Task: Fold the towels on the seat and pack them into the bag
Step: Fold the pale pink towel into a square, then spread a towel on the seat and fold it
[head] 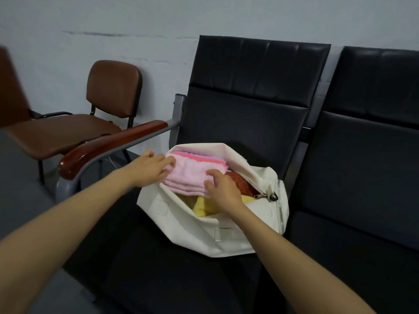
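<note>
Fingers (pixel 167 163) of the left hand (pixel 150 165) are curled round the left end of a folded pink towel (pixel 192 175), gripping it. The right hand (pixel 221 188) does the same at the near right corner, its fingers (pixel 212 174) bent over the top and pinching the stacked edges. Between the two hands the towel sits flat in the open mouth of a white bag (pixel 204 234); brighter pink and lilac layers (pixel 199 158) show along its far edge, though whether those are separate towels I cannot tell.

Under the pink towel, inside the bag, lies a yellow towel (pixel 204 207). A red towel (pixel 240 181) is tucked in to the right, just beside the open zipper (pixel 260 194), whose metal pull hangs at the bag's right rim.

The bag rests on a black padded seat (pixel 158 257), close to its backrest. To the left runs a wooden armrest (pixel 108 143) on a grey metal frame, and beyond it a brown chair (pixel 90 125) stands against the pale wall (pixel 90 30).
</note>
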The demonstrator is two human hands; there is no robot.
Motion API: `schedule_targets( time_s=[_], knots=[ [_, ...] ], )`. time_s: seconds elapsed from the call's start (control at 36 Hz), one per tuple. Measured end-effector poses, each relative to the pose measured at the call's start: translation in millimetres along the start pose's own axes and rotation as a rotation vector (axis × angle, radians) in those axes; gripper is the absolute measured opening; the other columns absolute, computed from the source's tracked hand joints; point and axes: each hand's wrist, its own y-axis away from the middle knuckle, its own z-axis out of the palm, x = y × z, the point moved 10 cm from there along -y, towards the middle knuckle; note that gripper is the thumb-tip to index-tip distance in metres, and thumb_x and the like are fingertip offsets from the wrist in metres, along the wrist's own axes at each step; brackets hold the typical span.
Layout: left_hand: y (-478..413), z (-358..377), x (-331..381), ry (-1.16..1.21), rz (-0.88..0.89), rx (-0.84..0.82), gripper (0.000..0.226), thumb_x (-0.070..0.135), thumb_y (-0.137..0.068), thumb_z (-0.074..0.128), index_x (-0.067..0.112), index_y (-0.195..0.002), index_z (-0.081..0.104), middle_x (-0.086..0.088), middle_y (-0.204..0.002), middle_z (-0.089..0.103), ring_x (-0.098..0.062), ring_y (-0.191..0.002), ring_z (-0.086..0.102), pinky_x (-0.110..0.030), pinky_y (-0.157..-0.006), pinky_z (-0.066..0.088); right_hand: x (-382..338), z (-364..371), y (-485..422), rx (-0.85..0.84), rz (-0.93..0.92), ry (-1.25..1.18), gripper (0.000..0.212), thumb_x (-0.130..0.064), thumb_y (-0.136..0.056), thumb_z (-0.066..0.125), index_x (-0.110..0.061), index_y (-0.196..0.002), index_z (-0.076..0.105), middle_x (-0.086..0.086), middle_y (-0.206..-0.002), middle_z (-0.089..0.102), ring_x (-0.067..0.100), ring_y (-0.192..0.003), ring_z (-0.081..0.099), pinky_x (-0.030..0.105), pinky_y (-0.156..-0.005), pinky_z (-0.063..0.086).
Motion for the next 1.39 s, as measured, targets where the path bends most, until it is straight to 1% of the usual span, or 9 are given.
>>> schedule_targets(
  time_s=[0.14, 0.33, 0.44, 0.56, 0.69, 0.75, 0.97, 1.17, 1.39],
  knots=[
    [-9, 11, -3, -0.125, -0.144, -0.158, 0.033, 0.038, -0.103, 0.023, 0.037, -0.131, 0.040, -0.004, -0.121, 0.047, -0.024, -0.106, 0.043, -0.036, -0.099, 0.023, 0, 11, -5, -0.120, 0.065, 0.114, 0.039, -0.039, -0.095, 0.039, -0.036, -0.132, 0.050, 0.004, -0.131, 0.056, 0.027, -0.122, 0.047, 0.051, -0.102, 0.031],
    [-2, 31, 6, -0.061, -0.307, -0.338, 0.043, 0.050, -0.102, 0.025, 0.037, -0.129, 0.056, -0.005, -0.129, 0.048, -0.022, -0.125, 0.035, -0.047, -0.104, 0.016, 10, 24, 9, -0.313, 0.117, 0.357, 0.044, -0.049, -0.096, 0.036, -0.039, -0.138, 0.045, 0.007, -0.144, 0.043, 0.033, -0.131, 0.035, 0.056, -0.108, 0.021],
    [5, 14, 11, -0.005, -0.427, -0.210, 0.042, 0.045, -0.102, 0.028, 0.030, -0.127, 0.058, -0.007, -0.125, 0.044, -0.025, -0.117, 0.043, -0.045, -0.107, 0.018, 2, 15, 14, -0.317, 0.106, 0.311, 0.047, -0.052, -0.097, 0.036, -0.040, -0.142, 0.040, 0.012, -0.150, 0.026, 0.035, -0.137, 0.025, 0.054, -0.112, 0.021],
    [12, -3, 28, 0.027, -0.452, -0.050, 0.041, 0.045, -0.101, 0.034, 0.026, -0.125, 0.062, -0.009, -0.128, 0.047, -0.027, -0.118, 0.045, -0.045, -0.105, 0.022, -11, -6, 19, -0.258, -0.001, 0.287, 0.040, -0.049, -0.096, 0.045, -0.040, -0.135, 0.049, 0.008, -0.152, 0.015, 0.034, -0.137, 0.020, 0.051, -0.112, 0.023],
    [17, -11, 68, 0.233, -0.417, 0.038, 0.036, 0.039, -0.100, 0.038, 0.030, -0.129, 0.056, -0.006, -0.136, 0.046, -0.027, -0.124, 0.044, -0.045, -0.105, 0.022, -9, -36, 33, -0.118, -0.074, 0.211, 0.046, -0.042, -0.091, 0.055, -0.031, -0.136, 0.050, 0.004, -0.155, 0.020, 0.027, -0.142, 0.021, 0.045, -0.112, 0.029],
    [19, -21, 88, 0.305, -0.393, 0.095, 0.037, 0.037, -0.101, 0.039, 0.029, -0.135, 0.050, -0.006, -0.141, 0.043, -0.027, -0.128, 0.041, -0.044, -0.106, 0.022, -2, -53, 42, -0.100, -0.049, 0.192, 0.049, -0.037, -0.089, 0.057, -0.033, -0.137, 0.047, 0.003, -0.152, 0.024, 0.026, -0.141, 0.022, 0.049, -0.111, 0.028],
    [12, -60, 228, 0.513, -0.121, 0.227, 0.042, 0.033, -0.096, 0.049, 0.024, -0.137, 0.046, -0.006, -0.140, 0.045, -0.028, -0.127, 0.043, -0.043, -0.101, 0.034, 72, -174, 111, 0.120, 0.063, 0.253, 0.052, -0.034, -0.094, 0.055, -0.028, -0.144, 0.037, 0.003, -0.152, 0.026, 0.025, -0.142, 0.020, 0.054, -0.114, 0.020],
    [-5, -59, 393, 0.536, 0.117, 0.099, 0.050, 0.038, -0.098, 0.047, 0.023, -0.144, 0.035, -0.008, -0.140, 0.040, -0.029, -0.128, 0.040, -0.043, -0.103, 0.035, 189, -275, 220, 0.269, 0.258, 0.332, 0.048, -0.033, -0.096, 0.053, -0.027, -0.142, 0.039, 0.004, -0.149, 0.030, 0.025, -0.142, 0.020, 0.056, -0.114, 0.020],
    [3, -34, 573, 0.548, 0.340, -0.093, 0.055, 0.039, -0.100, 0.045, 0.023, -0.148, 0.026, -0.006, -0.146, 0.031, -0.027, -0.133, 0.034, -0.042, -0.108, 0.033, 324, -347, 355, 0.328, 0.609, 0.356, 0.048, -0.034, -0.094, 0.057, -0.025, -0.139, 0.043, 0.007, -0.147, 0.031, 0.028, -0.141, 0.019, 0.055, -0.113, 0.020]
  ],
)
